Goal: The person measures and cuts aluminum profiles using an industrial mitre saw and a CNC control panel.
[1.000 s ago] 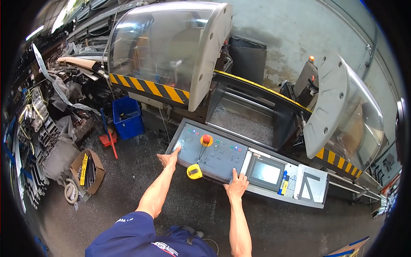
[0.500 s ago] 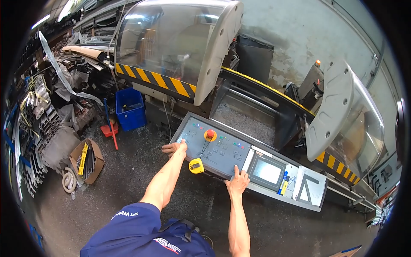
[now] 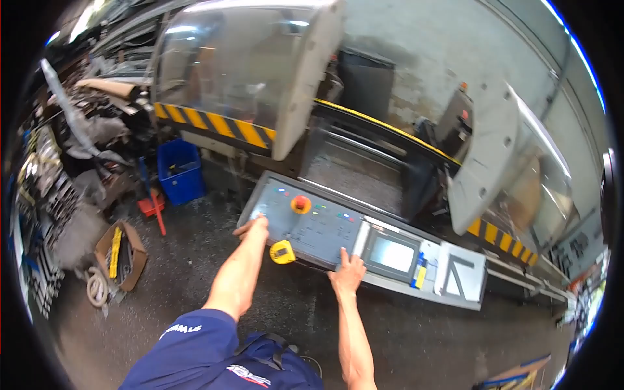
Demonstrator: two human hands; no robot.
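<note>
A grey control panel [image 3: 305, 227] stretches before me, carrying buttons, small lights and a red emergency stop button [image 3: 300, 203] on a yellow base. My left hand [image 3: 253, 228] rests at the panel's left end, one digit on its surface and the other fingers spread past the edge. At the front edge, my right hand [image 3: 348, 273] touches the panel with an extended finger, left of the lit touchscreen [image 3: 392, 255]. Neither hand holds anything I can see. Between them, a yellow tape measure [image 3: 282, 252] hangs at the front edge.
Behind the panel stands a machine with two clear hoods [image 3: 227, 71], striped yellow and black. Markers [image 3: 420, 270] and a set square [image 3: 459, 278] lie right of the screen. Leftward are a blue bin [image 3: 181, 172], a cardboard box [image 3: 133, 257] and stacked metal profiles [image 3: 49, 214].
The view has shifted, so the panel and machine appear farther left, with some blur. Both hands stay at about the same places on the panel.
</note>
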